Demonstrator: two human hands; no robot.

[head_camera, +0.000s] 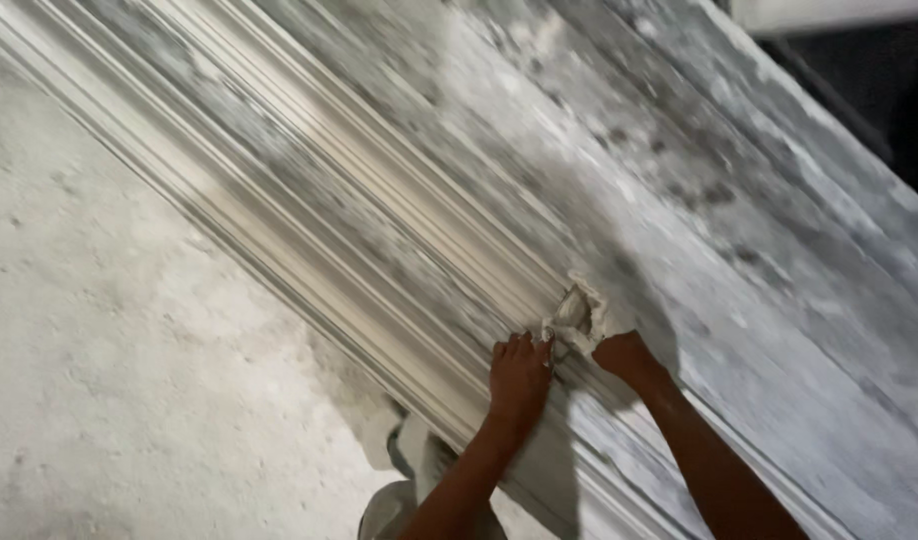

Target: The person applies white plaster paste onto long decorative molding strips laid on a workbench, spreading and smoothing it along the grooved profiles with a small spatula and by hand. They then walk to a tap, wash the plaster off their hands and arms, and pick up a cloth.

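Observation:
A long ribbed plaster moulding [309, 200] runs diagonally from the upper left to the lower right. My left hand [519, 375] presses flat on its grooves, fingers together. Just right of it, my right hand [624, 352] grips a plaster-caked tool or wad [579, 315] held against the moulding. Much of my right hand's fingers is hidden behind that lump. What exactly the lump is, I cannot tell.
A wide flat slab [739, 230] smeared with grey and white plaster lies right of the moulding. A dusty pale floor [109, 350] fills the left. Plaster-covered feet or footwear [409, 470] show at the bottom. A dark gap [859, 90] sits at the upper right.

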